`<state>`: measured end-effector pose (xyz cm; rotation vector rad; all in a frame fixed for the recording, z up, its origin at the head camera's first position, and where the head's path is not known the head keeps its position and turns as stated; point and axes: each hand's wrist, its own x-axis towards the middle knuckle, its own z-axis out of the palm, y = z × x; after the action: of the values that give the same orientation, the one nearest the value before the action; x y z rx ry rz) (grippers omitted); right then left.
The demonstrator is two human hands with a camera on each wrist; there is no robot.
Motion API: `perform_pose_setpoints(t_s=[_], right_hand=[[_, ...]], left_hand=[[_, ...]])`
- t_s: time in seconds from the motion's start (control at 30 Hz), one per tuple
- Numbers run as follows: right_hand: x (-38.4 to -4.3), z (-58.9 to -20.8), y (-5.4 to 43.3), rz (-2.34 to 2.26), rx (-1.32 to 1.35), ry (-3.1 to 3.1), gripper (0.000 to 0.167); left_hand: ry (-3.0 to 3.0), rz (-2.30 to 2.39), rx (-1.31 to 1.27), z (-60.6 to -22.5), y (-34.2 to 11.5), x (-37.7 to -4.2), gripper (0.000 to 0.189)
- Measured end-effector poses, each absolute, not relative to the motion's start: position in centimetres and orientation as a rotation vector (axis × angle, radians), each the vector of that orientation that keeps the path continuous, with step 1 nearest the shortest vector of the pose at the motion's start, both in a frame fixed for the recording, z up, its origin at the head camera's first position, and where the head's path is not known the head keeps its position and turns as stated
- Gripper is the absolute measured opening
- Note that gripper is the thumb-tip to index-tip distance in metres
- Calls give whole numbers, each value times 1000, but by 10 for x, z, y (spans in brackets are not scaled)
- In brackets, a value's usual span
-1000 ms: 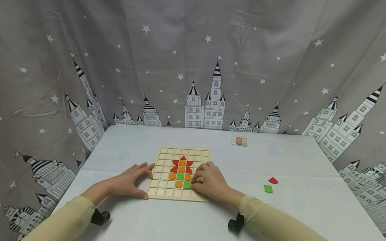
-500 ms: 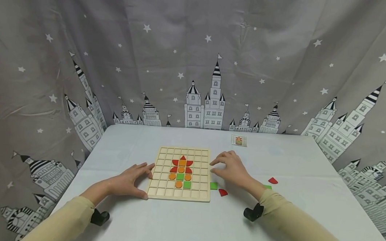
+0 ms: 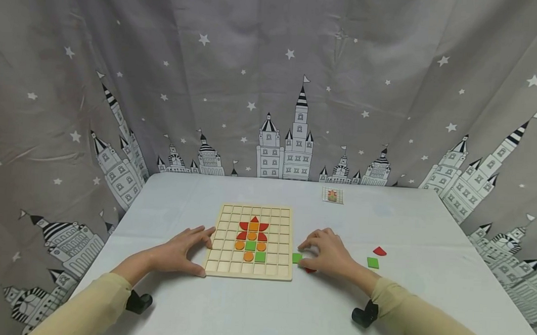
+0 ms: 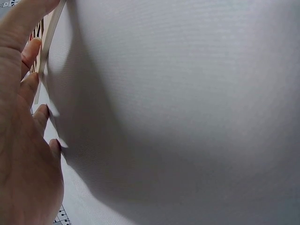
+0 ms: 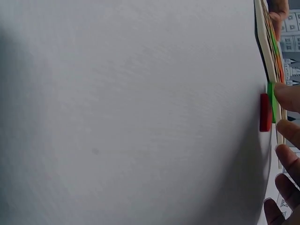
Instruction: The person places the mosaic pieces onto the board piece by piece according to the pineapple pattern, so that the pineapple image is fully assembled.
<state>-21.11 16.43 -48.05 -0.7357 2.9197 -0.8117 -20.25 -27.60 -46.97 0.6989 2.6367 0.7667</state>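
A pale wooden grid board (image 3: 217,267) lies on the white table, bearing a pattern of red pieces, orange discs, an orange square and green squares. My left hand (image 3: 177,251) rests at its left edge, thumb and fingers spread apart along the side. Past the board's right edge is my right hand (image 3: 330,254), its thumb and index finger apart around a loose green square tile (image 3: 296,258). In the right wrist view the thumb overlaps that green tile (image 5: 273,110). A red quarter-round piece (image 5: 265,112) lies beside it, mostly hidden under my hand in the head view.
Farther right on the table lie another green square (image 3: 373,263) and a red quarter-round piece (image 3: 380,251). A small pattern card (image 3: 333,195) sits near the back edge. Behind the table hangs a grey curtain (image 3: 236,85) printed with castles and stars.
My right hand has left the board, lifted off to the right, then come down by the loose green tile and the red piece. My left hand keeps its place; the board's pattern looks the same.
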Motion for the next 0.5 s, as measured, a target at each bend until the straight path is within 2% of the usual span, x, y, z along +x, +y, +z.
perform_pose_setpoints(t_s=[0.3,0.5], right_hand=[[-216,-484,159,-806,-657,2944,15],[-231,-486,172,-780,-563,2981,15]], left_hand=[[2632,773,704,-468,-276,-201,59],[2630,774,697,-468,-276,-202,59]])
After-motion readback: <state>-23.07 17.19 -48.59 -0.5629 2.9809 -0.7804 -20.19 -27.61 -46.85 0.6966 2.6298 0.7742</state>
